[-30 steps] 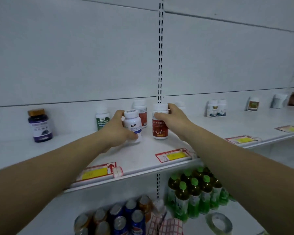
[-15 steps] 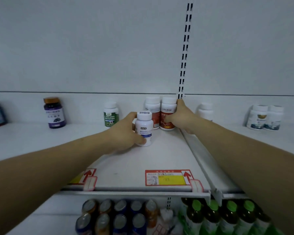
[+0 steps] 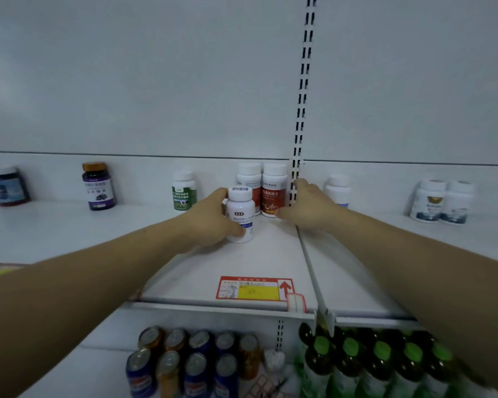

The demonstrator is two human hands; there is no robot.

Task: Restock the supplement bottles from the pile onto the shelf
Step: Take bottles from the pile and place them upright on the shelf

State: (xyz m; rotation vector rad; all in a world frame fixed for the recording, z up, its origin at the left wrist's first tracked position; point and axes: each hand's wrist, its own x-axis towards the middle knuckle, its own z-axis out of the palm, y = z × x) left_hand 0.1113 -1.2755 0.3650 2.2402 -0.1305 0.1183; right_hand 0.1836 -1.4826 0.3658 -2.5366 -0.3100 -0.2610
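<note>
Left hand [image 3: 210, 222] wraps the blue-label bottle [image 3: 240, 215], upright on the shelf [image 3: 270, 254]. Right hand [image 3: 308, 205], fingers loosely spread, touches the red-label bottle [image 3: 273, 191] just behind. Label writing too blurred to read.

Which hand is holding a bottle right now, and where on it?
The left hand holds the white blue-labelled supplement bottle around its body, thumb across the lower label. The right hand rests against the red-labelled white bottle; whether it holds it is unclear.

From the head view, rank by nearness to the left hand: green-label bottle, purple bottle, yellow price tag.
From the left hand:
1. Green-label bottle, just behind-left.
2. Yellow price tag, at the shelf's front edge.
3. Purple bottle, far left against the back wall.
</note>
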